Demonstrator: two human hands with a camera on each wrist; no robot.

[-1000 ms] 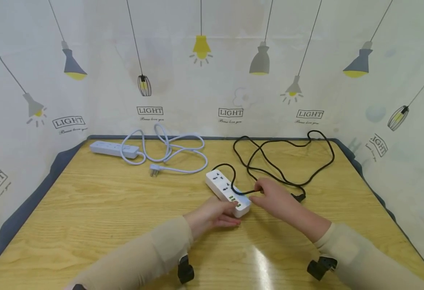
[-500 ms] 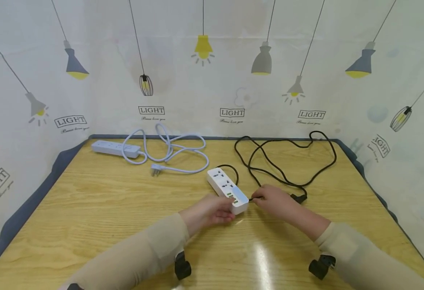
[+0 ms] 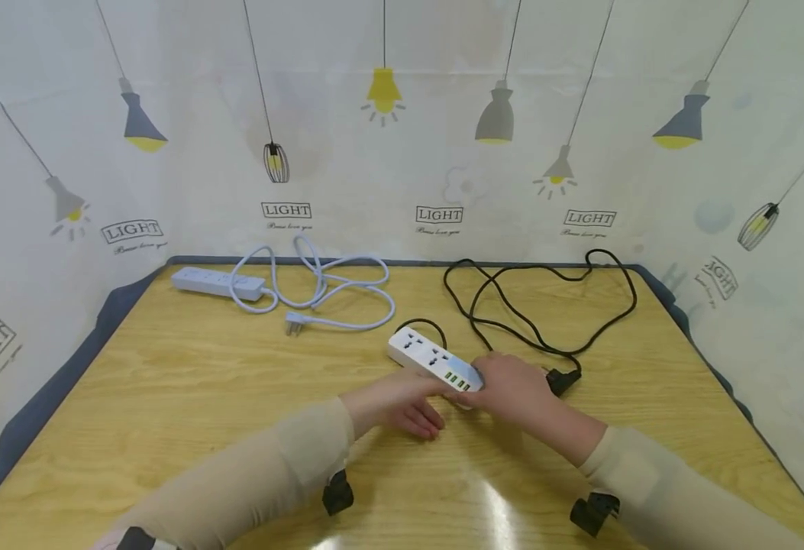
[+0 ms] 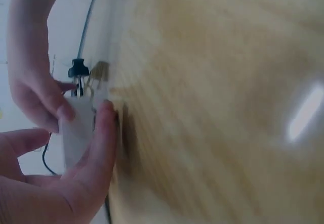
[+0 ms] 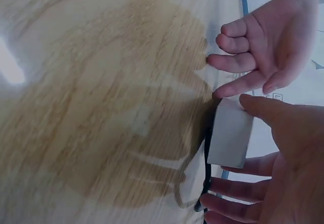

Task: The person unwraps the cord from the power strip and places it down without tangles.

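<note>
A white power strip (image 3: 417, 347) with sockets and several green-marked ports lies slanted at the middle of the table in the head view. My right hand (image 3: 515, 388) grips its near right end, thumb on one side and fingers on the other. The right wrist view shows the strip's plain end face (image 5: 232, 135) between that thumb and index finger. Just left of the same end is my left hand (image 3: 408, 405), its fingers extended and loosely spread. From the strip's far end a black cord (image 3: 421, 321) curves out and passes behind it.
A pale lilac power strip (image 3: 202, 281) lies at the back left, its looped cord ending in a plug (image 3: 295, 321). The black cord's loops (image 3: 546, 345) spread over the back right, with a black plug (image 3: 563, 380) beside my right wrist. A lamp-printed curtain (image 3: 347, 176) surrounds the table (image 3: 188, 397).
My right hand has let go of the black cord and taken hold of the strip's near end. The left hand has loosened from the strip, which has turned a little flatter across the view.
</note>
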